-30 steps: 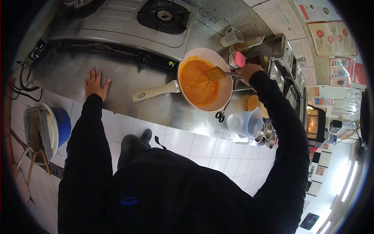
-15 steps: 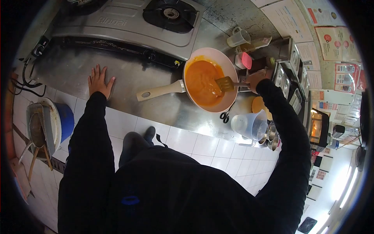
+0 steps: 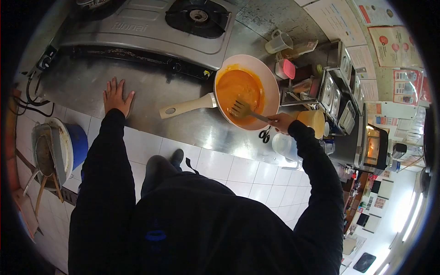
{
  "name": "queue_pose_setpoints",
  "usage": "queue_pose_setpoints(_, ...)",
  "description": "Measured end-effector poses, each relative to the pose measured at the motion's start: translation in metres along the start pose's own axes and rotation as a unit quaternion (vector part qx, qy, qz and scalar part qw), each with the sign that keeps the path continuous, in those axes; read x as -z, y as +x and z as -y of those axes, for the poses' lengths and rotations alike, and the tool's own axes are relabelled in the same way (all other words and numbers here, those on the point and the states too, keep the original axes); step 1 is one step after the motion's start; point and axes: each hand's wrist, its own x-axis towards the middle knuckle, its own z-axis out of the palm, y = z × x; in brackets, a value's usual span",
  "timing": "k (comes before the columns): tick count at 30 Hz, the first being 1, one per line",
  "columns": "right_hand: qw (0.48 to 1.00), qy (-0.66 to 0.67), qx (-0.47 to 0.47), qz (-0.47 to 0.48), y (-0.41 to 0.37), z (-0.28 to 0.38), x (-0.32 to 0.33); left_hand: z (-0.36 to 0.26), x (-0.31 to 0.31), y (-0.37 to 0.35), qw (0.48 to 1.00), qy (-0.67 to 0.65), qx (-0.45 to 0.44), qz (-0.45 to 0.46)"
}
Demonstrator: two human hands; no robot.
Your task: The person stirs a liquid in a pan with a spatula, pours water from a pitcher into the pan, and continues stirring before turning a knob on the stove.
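Note:
My left hand (image 3: 117, 97) lies flat on the steel counter (image 3: 151, 110) with its fingers spread, holding nothing. A pale pink pan (image 3: 271, 82) with a cream handle (image 3: 188, 107) stands on the counter in front of the gas stove. Orange sauce (image 3: 236, 87) covers much of its bottom. My right hand (image 3: 281, 123) is closed around the handle of a slotted spatula (image 3: 243, 110), past the pan's right rim. The spatula's head rests in the sauce near the pan's lower side.
A gas stove (image 3: 137, 27) fills the upper left. Scissors (image 3: 264, 135) and a clear jug (image 3: 284, 144) are below the pan. Right of it stand a pink-lidded container (image 3: 286, 68), a measuring cup (image 3: 278, 42), a yellowish tub (image 3: 311, 120) and metal trays (image 3: 330, 94). A blue bucket (image 3: 75, 142) is at left.
My right hand has moved down and left with the spatula, whose head has shifted from the pan's right side towards its lower middle. My left hand has stayed in place.

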Motion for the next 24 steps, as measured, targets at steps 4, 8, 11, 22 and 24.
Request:
queue_pose_setpoints(4,0.998,0.061,-0.018,-0.029,0.015,0.022,-0.014,-0.002,0.002,-0.001,1.000,-0.002,0.000,0.004)
queue_pose_setpoints(8,0.995,0.034,0.030,-0.087,0.048,0.006,-0.023,-0.001,0.002,0.000,1.000,-0.002,0.002,0.002)
queue_pose_setpoints(11,0.991,0.052,0.030,-0.117,0.040,0.007,-0.017,0.000,-0.001,0.000,1.000,-0.007,0.001,0.002)
queue_pose_setpoints(22,0.913,-0.257,0.064,-0.310,0.008,-0.003,-0.014,0.000,0.001,0.000,1.000,0.001,0.006,0.008)
queue_pose_setpoints(24,0.892,-0.303,0.075,-0.326,-0.010,0.014,-0.011,0.000,0.000,0.000,1.000,-0.002,0.002,0.003)
